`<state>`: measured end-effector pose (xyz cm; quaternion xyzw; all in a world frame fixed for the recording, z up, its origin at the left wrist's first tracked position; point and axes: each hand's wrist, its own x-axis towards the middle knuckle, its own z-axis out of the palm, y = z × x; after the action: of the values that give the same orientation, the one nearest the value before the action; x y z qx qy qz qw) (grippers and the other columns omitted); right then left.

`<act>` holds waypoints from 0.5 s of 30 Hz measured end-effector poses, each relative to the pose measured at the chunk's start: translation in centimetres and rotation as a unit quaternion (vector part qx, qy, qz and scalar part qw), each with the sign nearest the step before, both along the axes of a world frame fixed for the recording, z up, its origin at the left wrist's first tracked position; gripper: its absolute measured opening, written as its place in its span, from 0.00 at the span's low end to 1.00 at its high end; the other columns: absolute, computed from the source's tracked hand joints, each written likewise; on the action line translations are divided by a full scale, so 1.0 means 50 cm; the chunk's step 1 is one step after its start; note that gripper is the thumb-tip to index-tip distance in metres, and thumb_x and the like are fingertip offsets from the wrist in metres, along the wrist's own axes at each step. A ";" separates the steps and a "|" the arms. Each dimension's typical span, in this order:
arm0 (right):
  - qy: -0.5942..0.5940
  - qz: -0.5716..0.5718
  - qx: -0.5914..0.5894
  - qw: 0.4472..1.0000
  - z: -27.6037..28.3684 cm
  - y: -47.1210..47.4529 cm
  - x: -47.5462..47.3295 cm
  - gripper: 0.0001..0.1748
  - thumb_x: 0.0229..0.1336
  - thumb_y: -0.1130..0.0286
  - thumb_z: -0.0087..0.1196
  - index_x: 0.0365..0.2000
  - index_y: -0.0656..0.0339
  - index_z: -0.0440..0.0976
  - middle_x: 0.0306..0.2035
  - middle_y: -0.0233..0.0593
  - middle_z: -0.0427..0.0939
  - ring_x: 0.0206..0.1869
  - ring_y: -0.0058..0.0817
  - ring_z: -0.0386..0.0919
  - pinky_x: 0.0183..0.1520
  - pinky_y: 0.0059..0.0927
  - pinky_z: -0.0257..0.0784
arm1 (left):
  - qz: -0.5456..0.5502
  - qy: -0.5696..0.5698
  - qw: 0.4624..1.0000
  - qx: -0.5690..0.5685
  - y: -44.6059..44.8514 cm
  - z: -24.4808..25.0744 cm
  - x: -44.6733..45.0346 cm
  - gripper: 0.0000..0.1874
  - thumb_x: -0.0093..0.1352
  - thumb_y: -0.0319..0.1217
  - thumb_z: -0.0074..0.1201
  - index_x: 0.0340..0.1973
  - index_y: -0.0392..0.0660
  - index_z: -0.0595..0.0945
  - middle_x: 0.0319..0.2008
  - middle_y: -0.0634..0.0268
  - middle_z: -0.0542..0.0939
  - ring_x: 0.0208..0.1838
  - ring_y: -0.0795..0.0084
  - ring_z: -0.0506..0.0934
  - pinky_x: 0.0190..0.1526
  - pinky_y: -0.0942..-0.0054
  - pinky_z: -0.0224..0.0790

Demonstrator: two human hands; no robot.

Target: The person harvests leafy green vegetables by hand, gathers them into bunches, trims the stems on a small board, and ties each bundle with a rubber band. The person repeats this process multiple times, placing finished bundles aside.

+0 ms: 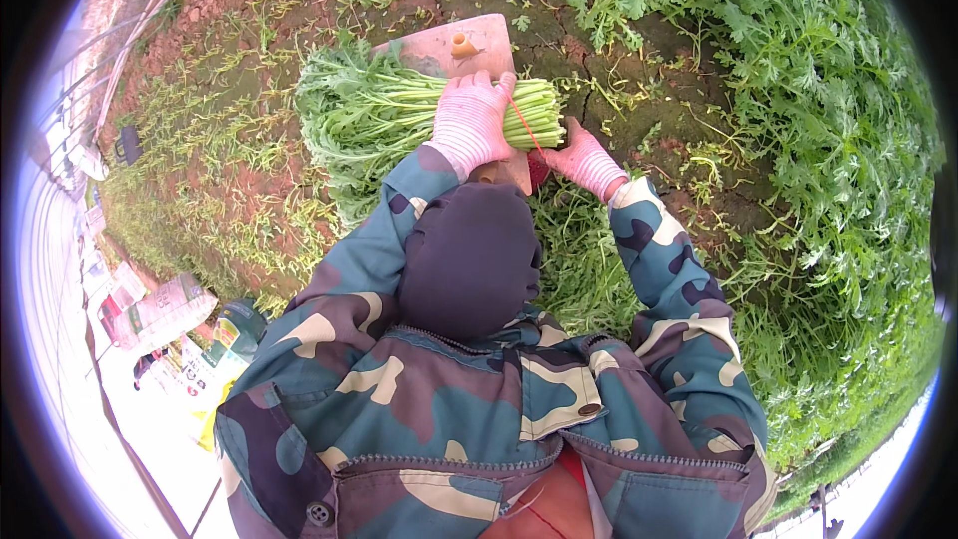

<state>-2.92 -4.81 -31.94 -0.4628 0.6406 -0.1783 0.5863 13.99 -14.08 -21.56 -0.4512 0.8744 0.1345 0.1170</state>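
A thick bunch of feathery-leaved greens, which look like crown daisy, lies sideways across a wooden board. Its leaves point left and its pale cut stems point right. My left hand, in a pink-and-white striped glove, presses on and grips the bunch around its stems. A thin red tie crosses the stems just right of that hand. At the tie's lower end, my right hand, gloved alike, pinches it beside the stem ends. The right fingertips are partly hidden.
A short tan tube stands on the board. Uncut greens grow densely on the right. Loose trimmings litter the soil to the left. Printed sacks lie at lower left. Cut greens lie below my right hand.
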 end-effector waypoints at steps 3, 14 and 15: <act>-0.011 -0.109 -0.006 0.994 0.007 0.030 0.036 0.43 0.46 0.50 0.66 0.52 0.73 0.65 0.47 0.64 0.78 0.53 0.54 0.77 0.55 0.41 0.73 | 0.011 -0.022 0.999 0.029 0.001 0.010 -0.003 0.50 0.39 0.44 0.72 0.58 0.45 0.71 0.45 0.52 0.74 0.51 0.53 0.75 0.57 0.59 0.65; 0.023 -0.082 0.036 0.996 0.067 0.010 0.025 0.42 0.44 0.55 0.69 0.51 0.74 0.63 0.41 0.61 0.80 0.48 0.47 0.81 0.50 0.37 0.75 | 0.003 -0.040 0.999 0.031 0.003 0.012 0.000 0.54 0.38 0.48 0.73 0.60 0.44 0.69 0.48 0.51 0.74 0.54 0.51 0.74 0.59 0.58 0.65; 0.046 -0.057 0.020 0.997 0.062 0.013 0.031 0.43 0.44 0.57 0.68 0.53 0.74 0.63 0.42 0.59 0.80 0.48 0.45 0.81 0.51 0.37 0.75 | -0.001 -0.043 0.999 0.028 0.002 0.012 0.000 0.55 0.38 0.48 0.73 0.60 0.44 0.69 0.48 0.51 0.74 0.54 0.51 0.74 0.59 0.58 0.65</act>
<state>-1.39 -4.18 -28.85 -0.4214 0.6955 -0.1766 0.5546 13.97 -13.99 -20.97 -0.4524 0.8649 0.1390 0.1675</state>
